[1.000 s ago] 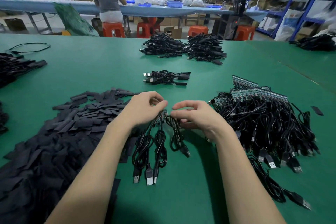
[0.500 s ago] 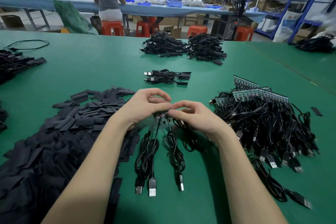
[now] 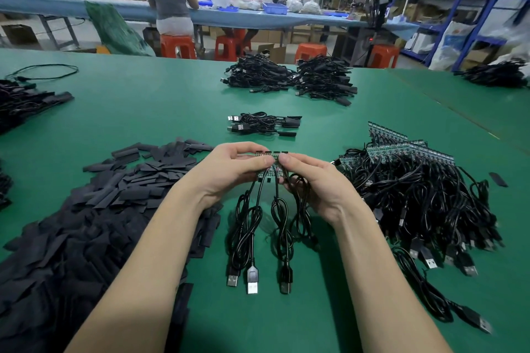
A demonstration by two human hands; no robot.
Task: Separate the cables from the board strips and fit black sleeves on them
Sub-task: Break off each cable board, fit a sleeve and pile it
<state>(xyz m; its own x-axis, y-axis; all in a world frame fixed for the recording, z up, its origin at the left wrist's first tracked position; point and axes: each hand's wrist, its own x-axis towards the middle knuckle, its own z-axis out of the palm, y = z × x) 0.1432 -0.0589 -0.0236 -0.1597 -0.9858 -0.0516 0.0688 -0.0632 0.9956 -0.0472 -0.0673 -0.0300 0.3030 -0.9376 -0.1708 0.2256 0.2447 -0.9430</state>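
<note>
A short green board strip (image 3: 269,162) with several black USB cables (image 3: 249,226) hanging from it is held between both hands above the green table (image 3: 149,112). My left hand (image 3: 229,172) pinches the strip's left part with thumb and fingers. My right hand (image 3: 312,186) pinches its right end, where one coiled cable hangs under the palm. The cables' USB plugs (image 3: 251,281) lie on the table toward me. A large heap of flat black sleeves (image 3: 86,209) spreads to the left, partly under my left forearm.
A pile of cables on board strips (image 3: 415,180) lies to the right. A few sleeved cables (image 3: 261,125) lie just beyond my hands, two bigger piles (image 3: 289,79) farther back. More black bundles (image 3: 25,100) sit at the left edge. People work at a far bench.
My hands have risen a little and turned the strip so its boards face up between my fingertips. The hanging cables swung closer together, and the right-hand cable now hangs under my right palm.
</note>
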